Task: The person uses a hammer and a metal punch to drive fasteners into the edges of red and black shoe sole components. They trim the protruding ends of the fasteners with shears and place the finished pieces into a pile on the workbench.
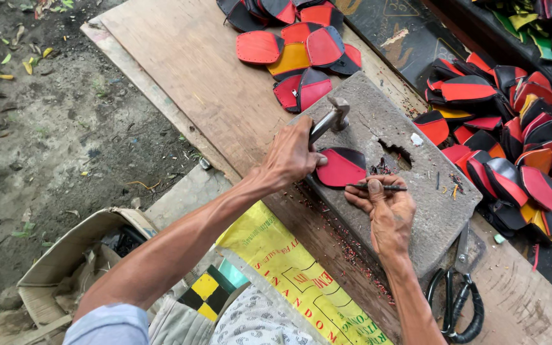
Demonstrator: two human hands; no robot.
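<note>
Outdoor bench on bare dirt: a long wooden plank (pixel 186 70) is carrying a worn grey slab (pixel 410 185), pitted with a ragged hole near its middle. On the slab's near-left edge a red-and-black leather piece (pixel 341 167) is lying flat, partly overhanging the edge. It looks light, thin and flexible, likely to shift under a blow unless pinned, and best taken by its curved rim. The right hand (pixel 388 207) is pinching a slim dark metal punch (pixel 378 187) between thumb and fingers, the rod lying nearly level with its tip touching the piece's right edge. The left hand (pixel 292 156) is closed around the handle of a small steel hammer (pixel 333 118), whose head is poised above the slab just beyond the piece; it looks dense for its size, with a short handle. Moving outward, black-handled scissors (pixel 458 300) are resting at the slab's near corner. Heaps of matching red, orange and black pieces are sitting at the plank's far end (pixel 301 54) and to the right (pixel 512 147). A torn cardboard box (pixel 65 262) is standing on the ground at lower left, holding crumpled scraps, contents otherwise unclear. A yellow printed sack (pixel 289 268) is draping over the person's lap.
</note>
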